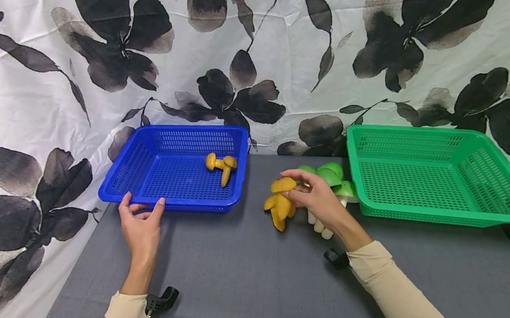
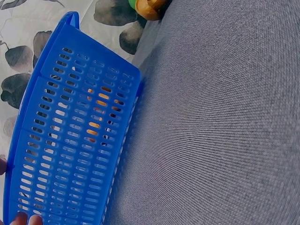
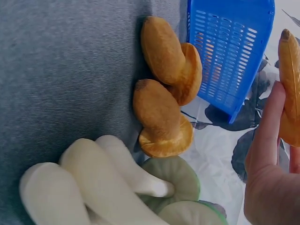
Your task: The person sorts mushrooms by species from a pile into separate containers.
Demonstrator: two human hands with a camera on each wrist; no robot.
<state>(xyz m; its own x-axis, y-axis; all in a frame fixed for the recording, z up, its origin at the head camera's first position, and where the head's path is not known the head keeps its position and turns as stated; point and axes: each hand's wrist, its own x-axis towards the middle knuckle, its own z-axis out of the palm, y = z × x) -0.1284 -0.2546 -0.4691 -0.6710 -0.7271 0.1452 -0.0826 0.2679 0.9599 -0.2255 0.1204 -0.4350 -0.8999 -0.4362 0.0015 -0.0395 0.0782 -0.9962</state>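
My right hand [image 1: 318,199] pinches a yellow-brown toy mushroom [image 3: 290,89] between thumb and fingers, above the grey table. Below it lie two more yellow-brown mushrooms [image 3: 157,108], side by side. Right next to them is a cluster of green-capped mushrooms [image 1: 330,174] with thick white stems, partly covered by my right hand. At the left, my left hand [image 1: 142,227] grips the near rim of a blue basket [image 1: 169,204], thumb and fingers spread along it. Inside that basket, toward its right side, lie yellow-brown mushrooms [image 1: 226,168].
A green basket [image 1: 425,213] stands at the back right, close beside the green-capped mushrooms. Behind everything hangs a white cloth [image 1: 298,66] with dark flowers. The grey table [image 1: 235,288] stretches out in front of both baskets.
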